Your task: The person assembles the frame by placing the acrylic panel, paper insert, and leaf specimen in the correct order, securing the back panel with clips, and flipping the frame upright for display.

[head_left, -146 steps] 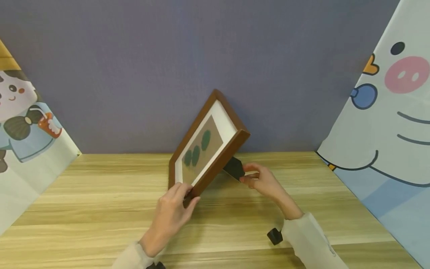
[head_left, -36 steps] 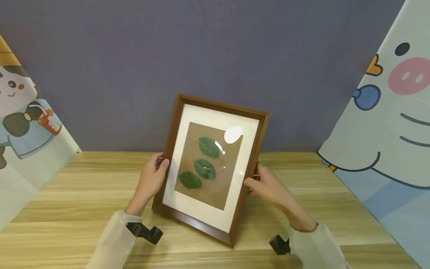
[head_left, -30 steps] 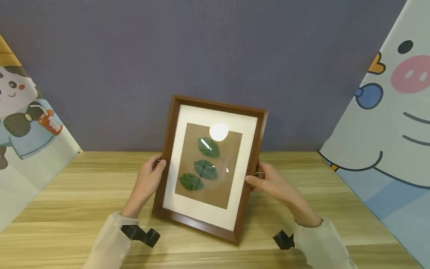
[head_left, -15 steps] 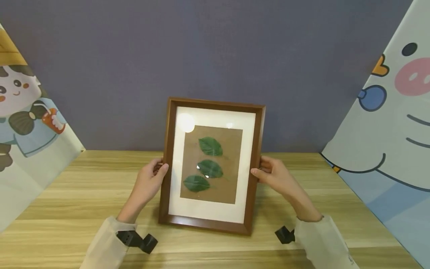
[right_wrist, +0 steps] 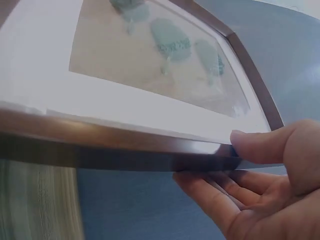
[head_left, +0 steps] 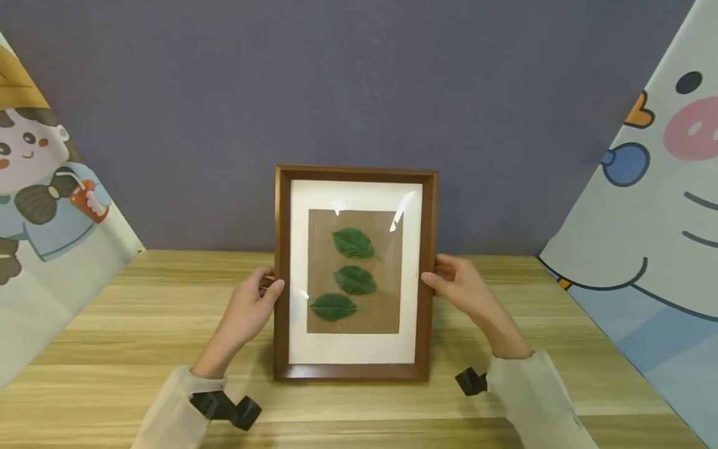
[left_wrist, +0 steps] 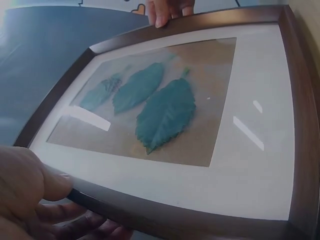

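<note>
A brown picture frame [head_left: 352, 372] stands nearly upright on the wooden table, facing me. Behind its glass, a white mat surrounds a brown sheet with three green leaves [head_left: 354, 280]. My left hand [head_left: 247, 308] grips the frame's left side, thumb on the front and fingers behind. On the opposite side, my right hand [head_left: 468, 290] holds the frame the same way. The left wrist view shows the left thumb [left_wrist: 55, 185] on the frame's edge. In the right wrist view the right fingers [right_wrist: 210, 197] curl under the rim. The back of the frame is hidden.
A grey-purple wall [head_left: 359, 81] rises behind the table [head_left: 140, 337]. Printed cartoon panels flank it, with a child figure [head_left: 45, 187] at left and a pig [head_left: 662, 206] at right. Black wrist cameras [head_left: 224, 408] sit on both sleeves.
Earlier the frame was turned sideways, with the right hand at a black piece behind it. Since then both hands have taken its sides, and it has turned to face me and straightened.
</note>
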A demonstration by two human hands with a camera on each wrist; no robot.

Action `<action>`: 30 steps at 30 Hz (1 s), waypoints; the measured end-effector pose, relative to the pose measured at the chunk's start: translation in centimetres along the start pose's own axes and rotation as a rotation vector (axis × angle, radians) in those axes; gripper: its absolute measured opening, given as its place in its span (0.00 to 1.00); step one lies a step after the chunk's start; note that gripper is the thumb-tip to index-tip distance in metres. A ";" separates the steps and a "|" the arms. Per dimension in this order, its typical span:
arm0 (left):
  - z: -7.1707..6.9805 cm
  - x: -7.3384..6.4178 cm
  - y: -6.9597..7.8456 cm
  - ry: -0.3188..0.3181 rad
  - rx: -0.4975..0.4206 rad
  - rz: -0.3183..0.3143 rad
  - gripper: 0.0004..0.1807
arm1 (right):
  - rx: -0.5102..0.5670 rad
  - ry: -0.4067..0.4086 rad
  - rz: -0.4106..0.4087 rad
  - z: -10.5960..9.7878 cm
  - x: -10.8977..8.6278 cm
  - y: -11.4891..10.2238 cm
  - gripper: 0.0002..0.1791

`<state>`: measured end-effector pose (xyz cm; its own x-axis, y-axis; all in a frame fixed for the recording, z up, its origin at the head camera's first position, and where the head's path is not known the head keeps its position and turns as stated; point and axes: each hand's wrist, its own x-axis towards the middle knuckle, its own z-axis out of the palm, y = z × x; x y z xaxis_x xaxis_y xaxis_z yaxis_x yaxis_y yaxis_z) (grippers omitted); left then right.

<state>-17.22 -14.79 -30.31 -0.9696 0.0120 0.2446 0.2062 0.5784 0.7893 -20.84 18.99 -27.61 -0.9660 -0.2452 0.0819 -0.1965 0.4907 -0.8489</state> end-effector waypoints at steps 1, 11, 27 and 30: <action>0.0 0.0 0.1 -0.006 0.001 -0.002 0.19 | -0.006 0.002 0.010 0.0 0.0 -0.1 0.33; -0.1 0.0 0.2 -0.027 -0.033 -0.003 0.19 | -0.016 0.033 0.004 -0.2 0.1 0.2 0.36; 0.7 0.7 -0.8 0.050 -0.016 0.012 0.20 | 0.011 0.111 0.012 0.6 1.0 0.7 0.31; 0.8 1.0 -1.0 0.061 -0.013 0.010 0.21 | 0.018 0.142 -0.003 0.8 1.3 0.9 0.30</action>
<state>-18.44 -14.70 -31.27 -0.9578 -0.0321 0.2857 0.2177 0.5682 0.7936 -22.19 18.47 -28.65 -0.9797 -0.1252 0.1568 -0.1979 0.4747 -0.8576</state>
